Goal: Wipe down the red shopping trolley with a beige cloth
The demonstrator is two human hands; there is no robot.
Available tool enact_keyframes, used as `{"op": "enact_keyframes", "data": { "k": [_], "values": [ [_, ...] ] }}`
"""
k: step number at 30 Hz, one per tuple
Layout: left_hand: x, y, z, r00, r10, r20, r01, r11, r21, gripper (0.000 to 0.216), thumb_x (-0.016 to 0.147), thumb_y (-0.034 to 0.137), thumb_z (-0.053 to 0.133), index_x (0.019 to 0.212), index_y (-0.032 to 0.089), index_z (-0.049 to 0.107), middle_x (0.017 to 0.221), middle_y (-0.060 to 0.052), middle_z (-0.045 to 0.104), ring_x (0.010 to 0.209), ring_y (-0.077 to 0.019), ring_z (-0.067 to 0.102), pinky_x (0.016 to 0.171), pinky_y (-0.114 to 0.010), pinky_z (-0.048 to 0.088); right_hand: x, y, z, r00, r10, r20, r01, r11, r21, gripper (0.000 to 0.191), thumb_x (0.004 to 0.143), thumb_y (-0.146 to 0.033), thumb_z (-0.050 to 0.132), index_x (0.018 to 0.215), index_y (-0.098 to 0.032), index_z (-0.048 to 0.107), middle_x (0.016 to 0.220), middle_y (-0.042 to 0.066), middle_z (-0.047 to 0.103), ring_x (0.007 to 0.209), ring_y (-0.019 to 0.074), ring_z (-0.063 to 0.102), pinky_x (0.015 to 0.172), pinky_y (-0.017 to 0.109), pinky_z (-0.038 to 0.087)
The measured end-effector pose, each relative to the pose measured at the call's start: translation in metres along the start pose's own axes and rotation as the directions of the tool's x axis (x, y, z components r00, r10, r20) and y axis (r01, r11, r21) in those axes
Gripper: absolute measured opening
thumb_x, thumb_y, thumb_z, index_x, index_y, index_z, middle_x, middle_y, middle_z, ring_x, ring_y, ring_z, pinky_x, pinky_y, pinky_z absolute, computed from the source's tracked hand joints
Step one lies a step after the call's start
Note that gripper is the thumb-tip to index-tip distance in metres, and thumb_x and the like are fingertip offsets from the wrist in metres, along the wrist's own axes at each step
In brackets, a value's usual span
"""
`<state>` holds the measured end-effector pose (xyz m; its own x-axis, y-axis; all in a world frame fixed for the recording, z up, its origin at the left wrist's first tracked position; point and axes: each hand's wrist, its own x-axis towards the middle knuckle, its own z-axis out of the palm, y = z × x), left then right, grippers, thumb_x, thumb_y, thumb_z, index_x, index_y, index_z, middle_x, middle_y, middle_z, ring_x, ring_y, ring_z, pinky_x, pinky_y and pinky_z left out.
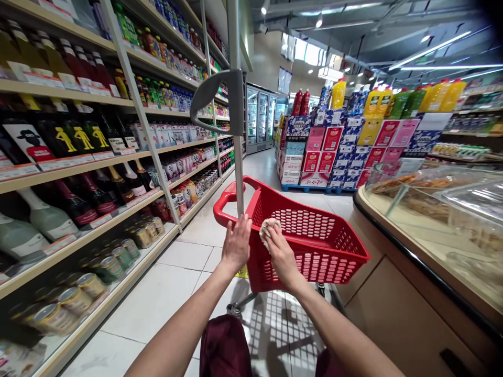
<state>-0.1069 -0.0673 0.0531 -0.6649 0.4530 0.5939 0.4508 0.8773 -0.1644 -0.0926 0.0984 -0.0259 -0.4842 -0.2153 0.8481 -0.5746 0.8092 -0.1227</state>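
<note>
A red plastic shopping basket (338, 246) on a wheeled frame stands in the aisle in front of me. A grey pole with a curved handle (220, 94) rises from its near side. My left hand (236, 243) rests against the pole low down, fingers stretched upward and together. My right hand (280, 252) presses a small whitish cloth (268, 228) against the basket's near rim, fingers closed over it.
Shelves of bottles and cans (78, 157) run along the left. A glass-topped food counter (436, 225) lines the right. Stacked cartons with bottles on top (346, 146) stand ahead, with fridges (259, 118) beyond. White tiled floor (168, 293) lies between.
</note>
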Motion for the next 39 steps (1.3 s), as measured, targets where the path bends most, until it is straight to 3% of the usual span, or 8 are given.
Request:
{"op": "enact_keyframes", "data": {
  "k": [3,6,11,19,24,30,35,39],
  "values": [
    [-0.001,0.017,0.009,0.988,0.115,0.106,-0.115,0.993,-0.001,0.055,0.076,0.010,0.035,0.131,0.009,0.031,0.140,-0.011,0.031,0.132,-0.0215,0.020,0.107,-0.045,0.015,-0.020,0.005,0.002,0.997,-0.046,0.062,0.047,0.999,-0.009,0.046,0.086,-0.006,0.032,0.130,-0.018,0.038,0.135,0.007,0.039,0.130,0.0183,0.020,0.106,0.039,0.032],
    [-0.001,0.023,0.015,0.983,0.101,0.151,-0.103,0.995,0.010,0.054,0.077,0.011,0.034,0.131,0.009,0.032,0.140,-0.011,0.031,0.132,-0.0221,0.018,0.107,-0.047,0.013,-0.043,0.008,-0.002,0.994,-0.064,0.088,0.063,0.998,0.016,0.050,0.085,-0.006,0.034,0.130,-0.026,0.037,0.134,0.000,0.041,0.128,0.0150,0.027,0.104,0.033,0.036],
    [0.003,0.034,0.017,0.984,0.086,0.153,-0.088,0.996,0.009,0.056,0.076,0.011,0.034,0.132,0.007,0.031,0.140,-0.012,0.030,0.132,-0.0224,0.017,0.108,-0.050,0.008,-0.029,0.025,-0.015,0.996,0.091,0.021,-0.090,0.995,-0.030,0.051,0.086,-0.007,0.032,0.136,-0.018,0.026,0.143,0.007,0.020,0.132,0.0213,0.014,0.108,0.043,0.025],
    [0.001,0.054,0.024,0.981,0.128,0.144,-0.132,0.991,0.023,0.057,0.076,0.013,0.035,0.133,0.007,0.030,0.140,-0.012,0.029,0.133,-0.0222,0.014,0.108,-0.050,0.007,-0.069,0.034,-0.020,0.998,0.049,0.034,-0.047,0.997,-0.057,0.057,0.085,-0.005,0.033,0.135,-0.030,0.021,0.141,-0.001,0.027,0.130,0.0162,0.021,0.104,0.038,0.034],
    [0.003,0.078,0.034,0.968,0.195,0.157,-0.194,0.981,-0.017,0.055,0.078,0.014,0.033,0.133,0.008,0.029,0.142,-0.010,0.027,0.133,-0.0205,0.013,0.108,-0.047,0.010,-0.052,0.051,-0.036,0.987,0.155,-0.033,-0.158,0.983,-0.091,0.056,0.084,-0.003,0.032,0.136,-0.023,0.023,0.144,0.006,0.018,0.131,0.0224,0.016,0.106,0.047,0.027],
    [0.007,0.097,0.041,0.957,0.198,0.213,-0.195,0.980,-0.035,0.057,0.076,0.013,0.034,0.132,0.006,0.029,0.142,-0.012,0.025,0.133,-0.0213,0.013,0.107,-0.047,0.013,-0.097,0.063,-0.045,0.989,0.136,0.066,-0.128,0.986,-0.104,0.060,0.083,-0.003,0.032,0.135,-0.031,0.021,0.140,-0.001,0.028,0.130,0.0178,0.021,0.103,0.040,0.034],
    [0.015,0.109,0.045,0.948,0.230,0.222,-0.221,0.973,-0.066,0.058,0.077,0.015,0.036,0.133,0.008,0.027,0.142,-0.011,0.026,0.133,-0.0216,0.013,0.107,-0.048,0.011,-0.087,0.074,-0.057,0.971,0.239,-0.005,-0.237,0.961,-0.140,0.059,0.082,-0.002,0.030,0.136,-0.026,0.021,0.143,0.002,0.020,0.131,0.0209,0.016,0.106,0.044,0.028],
    [0.014,0.116,0.051,0.951,0.217,0.221,-0.208,0.976,-0.064,0.053,0.080,0.018,0.034,0.132,0.007,0.031,0.142,-0.011,0.026,0.133,-0.0219,0.014,0.107,-0.048,0.011,-0.098,0.081,-0.057,0.978,0.208,0.021,-0.203,0.969,-0.140,0.057,0.083,-0.002,0.031,0.134,-0.025,0.026,0.142,0.002,0.024,0.131,0.0179,0.017,0.106,0.040,0.029]
  ]
}}
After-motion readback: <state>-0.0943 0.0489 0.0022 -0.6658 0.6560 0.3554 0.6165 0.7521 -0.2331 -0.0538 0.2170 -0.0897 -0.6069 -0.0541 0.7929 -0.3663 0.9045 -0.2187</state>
